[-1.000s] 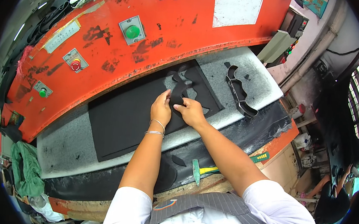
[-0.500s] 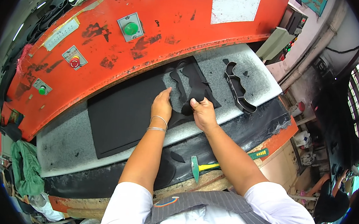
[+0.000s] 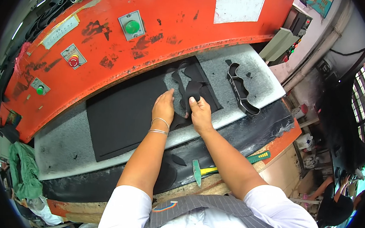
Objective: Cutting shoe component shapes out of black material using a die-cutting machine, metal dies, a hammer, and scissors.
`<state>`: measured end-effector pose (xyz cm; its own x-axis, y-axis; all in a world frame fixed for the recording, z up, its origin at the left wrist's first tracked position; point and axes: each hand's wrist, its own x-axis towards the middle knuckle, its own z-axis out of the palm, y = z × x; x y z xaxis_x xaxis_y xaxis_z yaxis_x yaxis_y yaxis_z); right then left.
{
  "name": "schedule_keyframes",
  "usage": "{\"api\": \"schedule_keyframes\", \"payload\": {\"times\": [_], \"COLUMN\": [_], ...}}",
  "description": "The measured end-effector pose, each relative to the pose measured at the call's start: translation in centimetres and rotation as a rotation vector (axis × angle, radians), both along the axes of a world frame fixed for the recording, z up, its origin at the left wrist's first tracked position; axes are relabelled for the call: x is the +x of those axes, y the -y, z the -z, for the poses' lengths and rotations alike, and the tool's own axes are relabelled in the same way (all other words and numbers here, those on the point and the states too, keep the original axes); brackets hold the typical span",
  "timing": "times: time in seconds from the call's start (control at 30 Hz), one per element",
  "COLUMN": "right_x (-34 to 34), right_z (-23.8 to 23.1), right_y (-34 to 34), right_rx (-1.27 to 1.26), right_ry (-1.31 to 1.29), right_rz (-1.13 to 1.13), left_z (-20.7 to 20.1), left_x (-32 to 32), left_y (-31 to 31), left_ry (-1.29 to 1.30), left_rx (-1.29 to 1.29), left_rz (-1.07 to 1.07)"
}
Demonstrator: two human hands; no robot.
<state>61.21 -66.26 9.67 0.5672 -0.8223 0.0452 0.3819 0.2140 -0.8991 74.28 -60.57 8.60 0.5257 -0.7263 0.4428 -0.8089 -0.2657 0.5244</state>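
Note:
On the pale grey board lies a black foam-like sheet (image 3: pixel 121 116) with wavy-edged openings cut through its right part. My left hand (image 3: pixel 164 108) rests on this sheet beside the cut-out, fingers stretched forward. My right hand (image 3: pixel 201 115) pinches a black cut piece (image 3: pixel 194 88) between thumb and fingers, and that piece looks bent up at the cut edge. Whether it is fully separate from the sheet I cannot tell. Right of the sheet stands a wavy metal cutting die (image 3: pixel 240 91), apart from both hands.
Behind the board (image 3: pixel 57 147) rises a red machine beam (image 3: pixel 166 36) with green buttons and a red button (image 3: pixel 73 61). A hammer (image 3: pixel 197 174) with a yellow-green handle lies nearest me, partly under my right forearm. A control box (image 3: pixel 282 47) stands back right. Another person (image 3: pixel 336 205) is far right.
My right hand has moved slightly left, and the black piece in its grip is now folded up more. My left hand stays nearly in place on the sheet.

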Motion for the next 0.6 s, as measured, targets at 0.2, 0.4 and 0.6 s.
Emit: {"api": "schedule_keyframes", "payload": {"times": [0.2, 0.4, 0.6], "right_x": [0.5, -0.6, -0.9], "right_z": [-0.5, -3.1, -3.2], "right_y": [-0.5, -1.3, -0.9], "right_rx": [0.028, -0.218, -0.256], "right_ry": [0.009, -0.230, -0.396], "right_rz": [-0.005, -0.057, -0.063], "left_z": [-0.2, 0.1, 2.0], "left_x": [0.2, 1.2, 1.8], "left_y": [0.1, 0.4, 0.6], "left_ry": [-0.025, -0.053, -0.006], "left_rx": [0.018, -0.045, -0.102], "left_rz": [-0.013, 0.014, 0.054]}}
